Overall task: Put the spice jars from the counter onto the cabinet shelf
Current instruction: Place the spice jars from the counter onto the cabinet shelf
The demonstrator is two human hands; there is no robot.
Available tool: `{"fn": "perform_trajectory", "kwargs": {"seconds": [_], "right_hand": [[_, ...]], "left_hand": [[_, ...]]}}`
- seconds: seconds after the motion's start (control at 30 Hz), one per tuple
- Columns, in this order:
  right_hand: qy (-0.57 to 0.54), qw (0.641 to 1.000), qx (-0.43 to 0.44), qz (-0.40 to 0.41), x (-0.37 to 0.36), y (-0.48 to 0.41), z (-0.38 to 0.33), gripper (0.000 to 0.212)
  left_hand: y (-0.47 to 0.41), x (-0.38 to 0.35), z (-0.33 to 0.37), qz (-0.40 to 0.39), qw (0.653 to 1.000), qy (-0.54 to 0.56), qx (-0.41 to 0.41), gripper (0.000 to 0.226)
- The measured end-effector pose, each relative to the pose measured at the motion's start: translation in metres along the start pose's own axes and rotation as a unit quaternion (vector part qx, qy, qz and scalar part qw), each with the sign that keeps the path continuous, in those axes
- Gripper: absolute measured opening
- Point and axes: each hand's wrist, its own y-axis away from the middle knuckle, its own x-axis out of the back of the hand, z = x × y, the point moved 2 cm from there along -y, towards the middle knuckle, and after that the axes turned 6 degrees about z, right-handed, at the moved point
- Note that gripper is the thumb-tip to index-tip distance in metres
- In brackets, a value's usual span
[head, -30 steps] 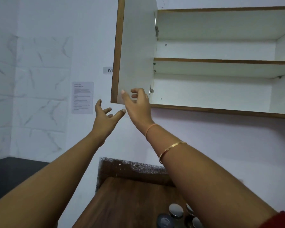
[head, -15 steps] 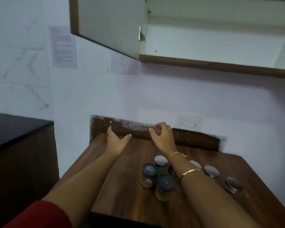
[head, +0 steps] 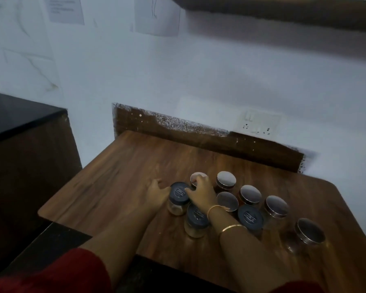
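Note:
Several spice jars stand in a cluster on the wooden counter (head: 114, 176). Some have dark lids, like the jar (head: 178, 193) at the cluster's left; others have silver lids, like the one (head: 226, 179) at the back. My left hand (head: 156, 194) touches the left side of that dark-lidded jar, fingers loosely spread. My right hand (head: 201, 193) lies over the cluster, its fingers curled on the back-left silver-lidded jar (head: 194, 178), its thumb against the dark lid. Only the cabinet's brown bottom edge (head: 283, 15) shows at the top; the shelf is out of view.
A black-topped dark cabinet (head: 19, 115) stands to the left, lower than the counter's wall side. A brown backsplash strip (head: 199, 136) and a wall socket (head: 258, 123) sit behind the counter. One silver-lidded jar (head: 310, 231) stands apart at the right.
Both hands came down from the open cabinet door to the counter and now rest on the left jars. The view tilted down, so the cabinet interior left the frame.

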Motion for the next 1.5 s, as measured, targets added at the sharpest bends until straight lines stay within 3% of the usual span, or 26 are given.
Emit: {"fn": "perform_trajectory", "kwargs": {"seconds": [0.3, 0.57, 0.67, 0.7, 0.8, 0.87, 0.97, 1.07, 1.2, 1.33, 1.5], "right_hand": [[0.142, 0.971, 0.118, -0.153, -0.055, -0.03, 0.027, 0.04], [0.248, 0.93, 0.236, -0.137, -0.077, -0.042, 0.028, 0.039], [0.221, 0.935, 0.238, -0.144, -0.073, -0.053, 0.029, 0.034], [0.206, 0.938, 0.233, -0.155, -0.07, -0.059, 0.028, 0.029], [0.105, 0.961, 0.191, -0.173, -0.054, -0.077, 0.024, 0.01], [0.023, 0.974, 0.155, -0.163, -0.041, -0.088, 0.019, 0.026], [-0.049, 0.977, 0.159, -0.136, -0.017, -0.1, 0.006, 0.016], [-0.089, 0.975, 0.186, -0.086, 0.011, -0.114, -0.011, 0.013], [-0.121, 0.967, 0.216, -0.055, 0.05, -0.129, -0.044, 0.014], [-0.154, 0.964, 0.215, -0.022, 0.086, -0.145, -0.068, 0.011], [-0.298, 0.94, 0.165, 0.013, 0.117, -0.158, -0.086, 0.018]], "left_hand": [[-0.026, -0.022, -0.02, 0.065, 0.993, 0.031, 0.097, 0.04], [-0.04, -0.017, -0.027, 0.117, 0.982, 0.067, 0.135, 0.033], [-0.045, -0.018, -0.022, 0.122, 0.981, 0.075, 0.132, 0.007], [-0.048, -0.019, -0.019, 0.12, 0.981, 0.079, 0.128, 0.016], [-0.054, -0.018, -0.006, 0.115, 0.983, 0.096, 0.104, 0.017], [-0.059, -0.016, 0.003, 0.114, 0.984, 0.114, 0.078, 0.026], [-0.072, -0.011, 0.012, 0.122, 0.982, 0.123, 0.079, 0.042], [-0.084, -0.011, 0.023, 0.044, 0.965, 0.221, 0.136, 0.055], [-0.099, -0.006, 0.05, -0.153, 0.892, 0.375, 0.201, 0.066], [-0.116, 0.004, 0.081, -0.265, 0.824, 0.461, 0.195, 0.061], [-0.126, 0.009, 0.115, -0.372, 0.794, 0.457, 0.146, 0.07]]}}
